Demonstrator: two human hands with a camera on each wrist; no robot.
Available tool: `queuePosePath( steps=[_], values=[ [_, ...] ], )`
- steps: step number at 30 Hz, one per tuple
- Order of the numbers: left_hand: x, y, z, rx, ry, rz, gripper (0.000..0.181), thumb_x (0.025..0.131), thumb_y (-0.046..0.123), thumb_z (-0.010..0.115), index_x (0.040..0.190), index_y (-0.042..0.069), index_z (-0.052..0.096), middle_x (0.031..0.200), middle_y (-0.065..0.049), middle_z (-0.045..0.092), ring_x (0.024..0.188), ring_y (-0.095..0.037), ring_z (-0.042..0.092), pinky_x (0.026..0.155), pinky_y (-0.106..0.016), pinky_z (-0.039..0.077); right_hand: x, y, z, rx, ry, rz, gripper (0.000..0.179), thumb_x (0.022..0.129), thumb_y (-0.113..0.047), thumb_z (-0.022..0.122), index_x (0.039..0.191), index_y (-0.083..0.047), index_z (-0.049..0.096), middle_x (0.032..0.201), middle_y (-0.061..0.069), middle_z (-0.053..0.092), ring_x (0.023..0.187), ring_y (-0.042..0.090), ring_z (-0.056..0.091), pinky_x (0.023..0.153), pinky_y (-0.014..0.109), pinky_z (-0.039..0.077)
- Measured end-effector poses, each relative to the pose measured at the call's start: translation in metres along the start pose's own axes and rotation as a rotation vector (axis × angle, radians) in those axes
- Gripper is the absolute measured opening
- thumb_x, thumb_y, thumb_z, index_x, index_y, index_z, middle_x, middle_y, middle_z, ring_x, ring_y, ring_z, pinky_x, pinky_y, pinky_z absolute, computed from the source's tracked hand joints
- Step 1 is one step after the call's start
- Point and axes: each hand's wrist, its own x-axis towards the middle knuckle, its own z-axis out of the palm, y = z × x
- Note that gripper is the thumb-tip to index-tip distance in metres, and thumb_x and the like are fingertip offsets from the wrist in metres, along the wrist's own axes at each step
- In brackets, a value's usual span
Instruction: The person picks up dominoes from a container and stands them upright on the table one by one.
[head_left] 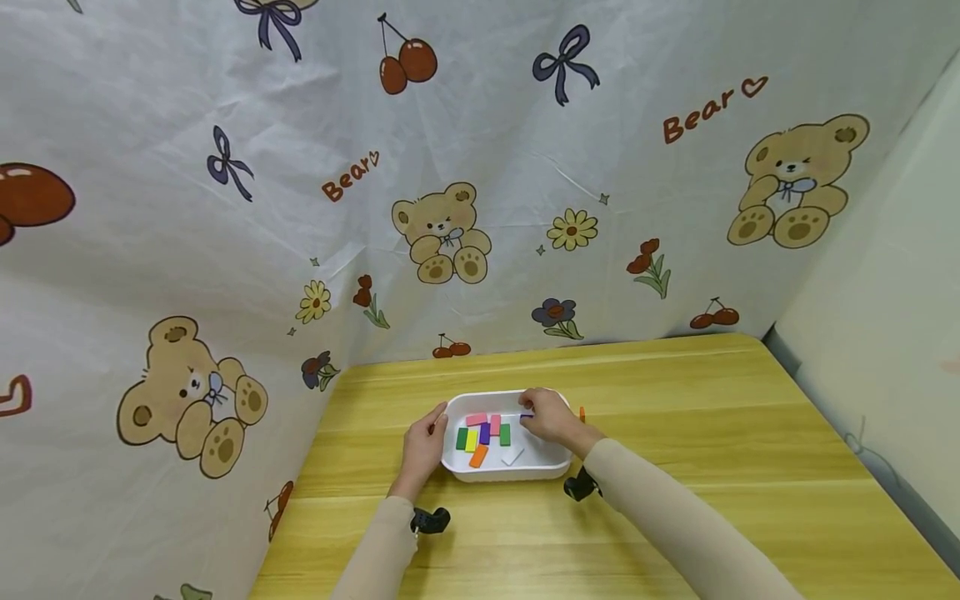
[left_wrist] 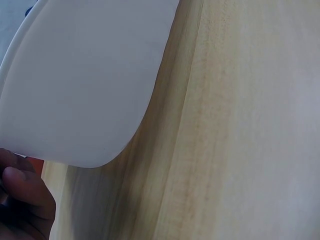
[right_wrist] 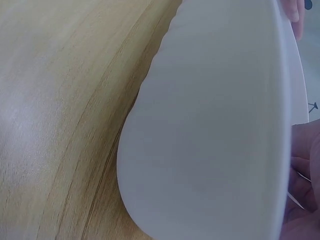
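Observation:
A white plastic tray [head_left: 498,476] stands on the wooden table, with several small coloured blocks inside. At its left end, my left hand [head_left: 422,448] holds the rim, thumb towards the tray; the left wrist view shows bent fingers by the tray's corner. My right hand [head_left: 553,417] reaches over the right end, its curled fingers pinching a purple block [head_left: 527,416] that is mostly hidden. Left of it lie a pink block [head_left: 495,425], a green block [head_left: 505,434], a yellow block [head_left: 472,440] and an orange block [head_left: 478,456]. A white block [head_left: 512,455] lies near the front wall.
An orange object [head_left: 582,414] shows just beyond the tray's right end, partly behind the right wrist. The wooden table [head_left: 675,417] reaches back to a hanging cloth [head_left: 517,167] printed with bears. A pale wall [head_left: 885,333] borders the right side.

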Motion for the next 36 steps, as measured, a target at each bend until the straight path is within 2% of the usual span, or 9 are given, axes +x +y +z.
queuePosePath(
  steps=[8, 11, 15, 18, 21, 25, 31, 36],
  values=[
    [0.001, 0.001, -0.001, 0.001, -0.004, 0.019, 0.039, 0.108, 0.028, 0.056, 0.145, 0.017, 0.062, 0.105, -0.011, 0.072, 0.090, -0.019, 0.057, 0.071, -0.024, 0.052, 0.006, 0.000, 0.004, -0.070, -0.014, 0.002, 0.035, 0.092, -0.011, 0.076, 0.124, -0.002, 0.069, 0.115, 0.012, 0.071, 0.106, 0.025, 0.065, 0.102, 0.045, 0.057],
    [0.001, 0.001, -0.002, -0.005, -0.004, 0.015, 0.038, 0.108, 0.028, 0.056, 0.145, 0.018, 0.062, 0.111, -0.011, 0.072, 0.090, -0.019, 0.057, 0.071, -0.024, 0.052, 0.008, 0.001, 0.007, -0.097, -0.015, 0.004, 0.034, 0.092, -0.011, 0.077, 0.124, -0.002, 0.070, 0.115, 0.011, 0.072, 0.108, 0.025, 0.066, 0.102, 0.044, 0.057],
    [0.000, 0.000, -0.001, -0.001, -0.004, 0.009, 0.039, 0.108, 0.028, 0.055, 0.145, 0.018, 0.062, 0.125, -0.012, 0.072, 0.099, -0.019, 0.061, 0.079, -0.027, 0.056, 0.010, 0.003, 0.013, -0.122, -0.012, 0.012, 0.032, 0.091, -0.011, 0.078, 0.122, -0.004, 0.072, 0.113, 0.010, 0.073, 0.107, 0.025, 0.068, 0.102, 0.045, 0.058],
    [0.000, -0.002, -0.001, 0.000, -0.009, 0.003, 0.039, 0.108, 0.029, 0.055, 0.146, 0.018, 0.061, 0.125, -0.011, 0.072, 0.101, -0.019, 0.061, 0.080, -0.027, 0.056, 0.011, 0.005, 0.016, -0.144, -0.010, 0.004, 0.030, 0.091, -0.012, 0.078, 0.119, -0.004, 0.073, 0.111, 0.009, 0.074, 0.103, 0.023, 0.067, 0.101, 0.045, 0.058],
    [0.001, -0.002, -0.001, -0.005, -0.009, 0.007, 0.039, 0.108, 0.029, 0.056, 0.145, 0.018, 0.061, 0.119, -0.011, 0.072, 0.096, -0.020, 0.058, 0.074, -0.025, 0.052, 0.011, 0.005, 0.016, -0.165, -0.002, -0.019, 0.028, 0.090, -0.011, 0.079, 0.117, -0.004, 0.074, 0.109, 0.009, 0.074, 0.099, 0.021, 0.066, 0.100, 0.044, 0.058],
    [0.000, -0.002, 0.000, 0.003, 0.000, 0.024, 0.038, 0.108, 0.027, 0.057, 0.144, 0.018, 0.063, 0.123, -0.011, 0.072, 0.096, -0.019, 0.058, 0.076, -0.024, 0.053, 0.010, 0.006, 0.017, -0.182, 0.014, -0.060, 0.023, 0.088, -0.007, 0.078, 0.110, -0.002, 0.075, 0.103, 0.009, 0.074, 0.094, 0.021, 0.065, 0.098, 0.044, 0.058],
    [0.001, -0.002, 0.000, 0.002, 0.003, 0.024, 0.037, 0.107, 0.027, 0.057, 0.143, 0.020, 0.063, 0.130, -0.010, 0.071, 0.099, -0.019, 0.059, 0.082, -0.028, 0.056, 0.009, 0.007, 0.017, -0.182, 0.000, -0.077, 0.024, 0.087, -0.001, 0.075, 0.110, 0.000, 0.074, 0.105, 0.010, 0.073, 0.097, 0.023, 0.066, 0.098, 0.043, 0.058],
    [0.001, -0.003, 0.001, 0.012, 0.009, 0.034, 0.038, 0.108, 0.027, 0.057, 0.144, 0.018, 0.063, 0.138, -0.010, 0.068, 0.110, -0.020, 0.062, 0.095, -0.038, 0.059, 0.007, 0.005, 0.017, -0.136, -0.023, -0.059, 0.027, 0.087, 0.000, 0.075, 0.114, 0.002, 0.072, 0.108, 0.012, 0.072, 0.098, 0.023, 0.065, 0.098, 0.044, 0.058]
  ],
)
